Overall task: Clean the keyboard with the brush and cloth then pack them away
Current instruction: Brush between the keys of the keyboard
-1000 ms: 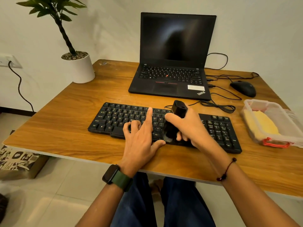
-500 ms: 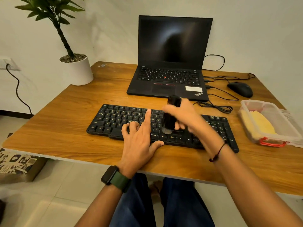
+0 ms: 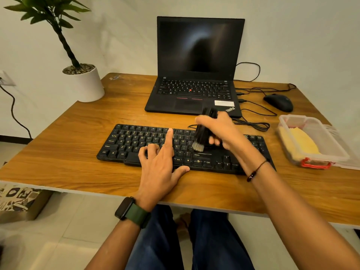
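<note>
Here the brush stands bristles-down at mid-keyboard, clenched in the right hand.
Its long axis is near upright; the keyboard runs left-right beneath, left hand pressing flat, unswept keys lying rightward; cloth waits in the plastic box.

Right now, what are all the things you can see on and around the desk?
keyboard: one, black, front middle of desk
brush: one, black, pale bristles, over the keys
laptop: one, black, open, at the back
mouse: one, black, back right
plastic box: one, clear, red clip, right edge
cloth: one, yellow, inside box
plant pot: one, white, back left
desk: one, wooden
left hand: resting on keyboard
right hand: holding brush
</note>
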